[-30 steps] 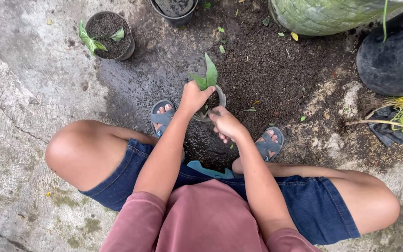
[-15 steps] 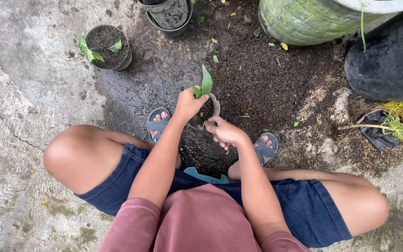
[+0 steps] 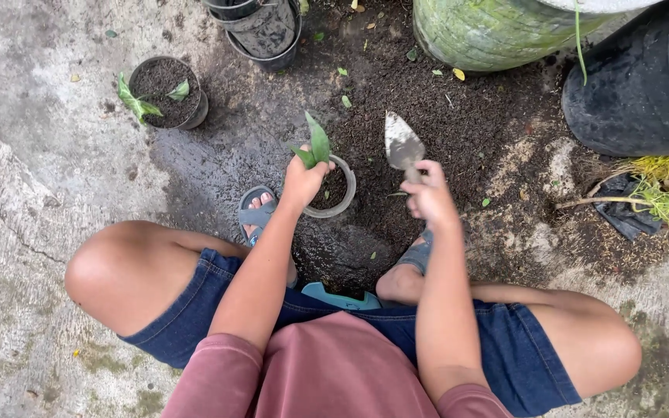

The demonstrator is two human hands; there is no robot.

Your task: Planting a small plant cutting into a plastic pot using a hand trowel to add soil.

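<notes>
The person squats on wet, soil-strewn ground, both forearms stretched forward between the knees. The left hand (image 3: 301, 183) is closed around the stem of a small green seedling (image 3: 315, 145), holding it upright so its two leaves stand just above the knuckles. Right beside that hand, touching its far side, sits a small round pot (image 3: 337, 187) with dark soil inside — the seedling's base seems to dip into it, though the fist hides the exact spot.

The right hand (image 3: 429, 197) is raised a little off the ground, wrist bent slightly, fingers wrapped tight on the handle of a trowel (image 3: 403, 145). The muddy blade points away from the hand, up and slightly toward the pot, and hangs over loose soil, clear of the pot's rim.

Well beyond the left hand stands another pot (image 3: 166, 91) with a planted seedling; farther ahead is a stack of empty black pots (image 3: 263, 27).
</notes>
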